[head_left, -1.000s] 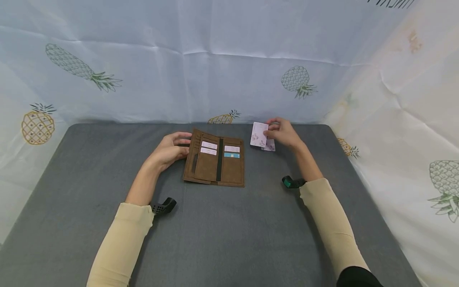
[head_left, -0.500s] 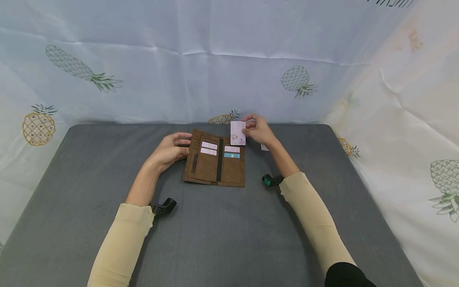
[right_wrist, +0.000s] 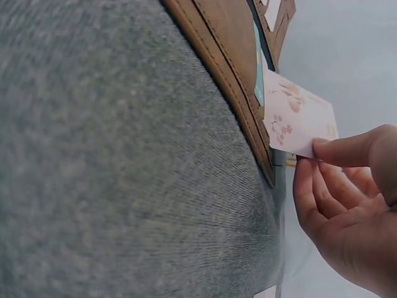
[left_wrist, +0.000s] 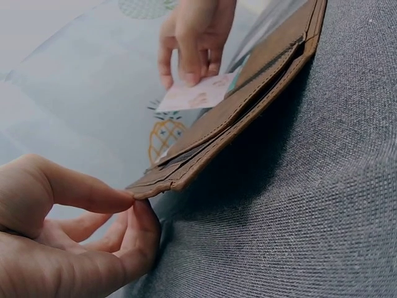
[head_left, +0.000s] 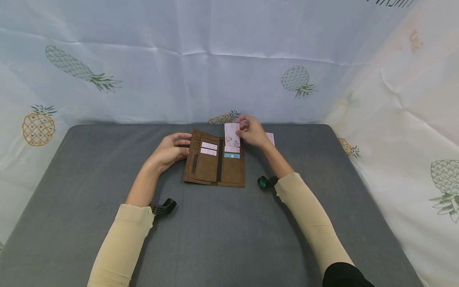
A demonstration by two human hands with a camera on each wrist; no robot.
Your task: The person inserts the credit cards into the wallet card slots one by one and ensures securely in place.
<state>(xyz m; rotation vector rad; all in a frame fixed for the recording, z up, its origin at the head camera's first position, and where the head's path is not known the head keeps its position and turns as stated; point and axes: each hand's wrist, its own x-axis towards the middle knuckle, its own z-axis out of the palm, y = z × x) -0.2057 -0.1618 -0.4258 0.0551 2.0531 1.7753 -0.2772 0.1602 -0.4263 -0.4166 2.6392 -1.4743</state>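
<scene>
A brown bifold wallet (head_left: 206, 171) lies unfolded on the grey tabletop. My left hand (head_left: 168, 150) pinches its left edge between thumb and fingers, and the left wrist view shows that edge raised off the cloth. Between the thumb and fingers of my right hand (head_left: 254, 132) is a pink flower-patterned card (right_wrist: 299, 115). This card stands over the top of the wallet's right half, its lower edge at the upper card slot; whether it is inside the slot I cannot tell. A blue card (head_left: 232, 156) sits in the slot below. Two pale cards (head_left: 209, 145) show in the left half.
Another pink card (head_left: 270, 137) lies on the tabletop (head_left: 215, 231) behind my right wrist, partly hidden. A white pineapple-print curtain (head_left: 161, 79) hangs along the table's back edge and right side. Each wrist carries a black camera mount (head_left: 164, 207).
My right hand has carried the pink card leftward from beside the wallet to over its right half, then lowered it slightly. The second card stays behind on the table. My left hand holds still.
</scene>
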